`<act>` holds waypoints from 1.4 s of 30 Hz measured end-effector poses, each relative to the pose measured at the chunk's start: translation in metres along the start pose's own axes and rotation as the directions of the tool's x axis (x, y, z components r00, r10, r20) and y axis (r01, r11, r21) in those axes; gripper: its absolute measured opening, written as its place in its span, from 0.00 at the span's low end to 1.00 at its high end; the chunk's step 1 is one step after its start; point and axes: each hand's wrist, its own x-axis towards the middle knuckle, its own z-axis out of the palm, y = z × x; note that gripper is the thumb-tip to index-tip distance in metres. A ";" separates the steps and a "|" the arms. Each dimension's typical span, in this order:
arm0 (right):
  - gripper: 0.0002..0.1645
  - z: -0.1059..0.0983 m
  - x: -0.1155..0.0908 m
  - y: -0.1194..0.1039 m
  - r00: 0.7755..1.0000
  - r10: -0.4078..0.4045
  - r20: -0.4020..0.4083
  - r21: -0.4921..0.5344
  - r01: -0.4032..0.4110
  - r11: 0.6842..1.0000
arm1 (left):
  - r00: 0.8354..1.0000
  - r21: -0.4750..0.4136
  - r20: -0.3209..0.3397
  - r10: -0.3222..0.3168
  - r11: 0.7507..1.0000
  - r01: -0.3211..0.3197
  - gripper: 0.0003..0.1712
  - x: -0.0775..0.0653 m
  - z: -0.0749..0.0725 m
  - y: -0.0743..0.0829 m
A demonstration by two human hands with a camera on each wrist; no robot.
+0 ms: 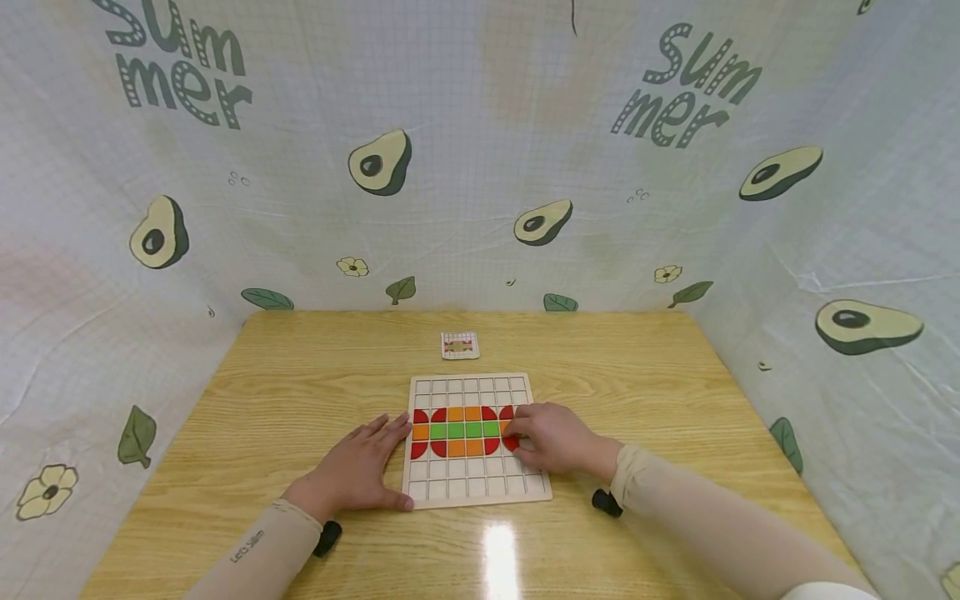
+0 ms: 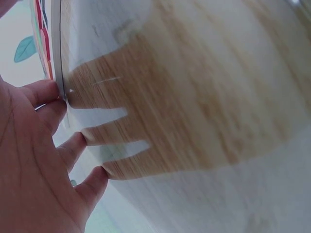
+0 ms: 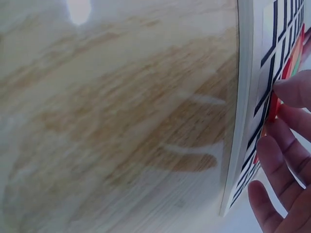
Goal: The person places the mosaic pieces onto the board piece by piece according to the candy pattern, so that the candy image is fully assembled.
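Note:
A square wooden grid board (image 1: pixel 468 490) lies on the table, its middle rows filled with red quarter-circle tiles and orange and green square tiles. My left hand (image 1: pixel 360 467) is spread along the board's left edge, with the thumb at the near corner and fingertips at the rim. At the right end of the pattern, my right hand (image 1: pixel 558 437) pinches a red quarter-circle tile (image 3: pixel 273 108) between thumb and fingertip, low over the grid. Its other fingers extend loosely over the board and partly cover the rightmost column in the head view.
A small pattern card (image 1: pixel 460 346) with a similar red, orange and green design lies behind the board. The wooden table (image 1: pixel 322 358) is bordered at the back and sides by a printed cloth (image 1: pixel 465 125). Black straps show at both wrists.

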 end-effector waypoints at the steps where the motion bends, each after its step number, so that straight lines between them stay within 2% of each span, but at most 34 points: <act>1: 0.11 0.000 0.000 0.000 1.000 -0.001 0.000 -0.003 0.001 1.000 | 1.000 0.000 0.000 0.001 1.000 -0.001 0.67 0.000 0.000 0.000; 19: 0.11 0.001 -0.001 -0.002 0.999 0.033 -0.015 -0.023 -0.033 0.999 | 1.000 -0.016 0.001 0.015 1.000 -0.015 0.66 -0.002 -0.003 0.000; 34: 0.12 0.001 -0.002 -0.002 1.000 0.030 0.000 -0.035 -0.030 0.999 | 1.000 -0.033 0.002 0.017 0.999 -0.017 0.66 -0.003 -0.007 0.003; 42: 0.12 0.001 -0.003 0.001 0.999 0.038 -0.009 -0.019 -0.038 0.999 | 1.000 -0.030 0.005 0.013 0.999 -0.013 0.66 -0.003 -0.004 0.003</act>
